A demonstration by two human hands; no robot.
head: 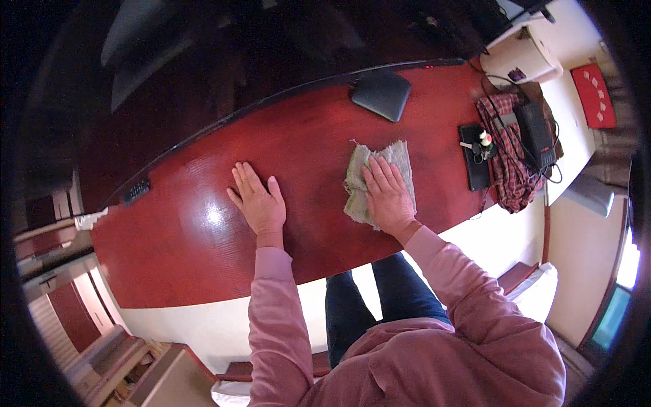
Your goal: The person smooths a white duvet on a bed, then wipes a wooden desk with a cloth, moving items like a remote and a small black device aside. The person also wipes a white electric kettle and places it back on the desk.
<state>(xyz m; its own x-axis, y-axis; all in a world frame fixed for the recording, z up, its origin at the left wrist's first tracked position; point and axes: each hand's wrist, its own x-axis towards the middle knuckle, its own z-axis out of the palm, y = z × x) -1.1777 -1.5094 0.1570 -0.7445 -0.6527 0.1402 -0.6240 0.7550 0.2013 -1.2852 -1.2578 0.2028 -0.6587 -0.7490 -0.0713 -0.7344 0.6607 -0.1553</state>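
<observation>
My right hand (389,198) presses down on a frayed grey-green cloth (405,157), with the fingers stretched out over it and the thumb not plainly visible. The cloth lies spread on a glossy red wooden tabletop (315,203). To the left, my left hand (260,203) rests palm down on the bare wood, its fingers apart and holding nothing. Beyond the cloth, the dark foot of a television stand (382,96) sits on the table.
A large dark television screen (229,61) spans the far side. A remote control (137,191) lies far left. At the right are a black flat case (473,168) with keys (477,149) on it, a red checked cloth (508,178), a cabled black device (536,132) and a white container (521,53).
</observation>
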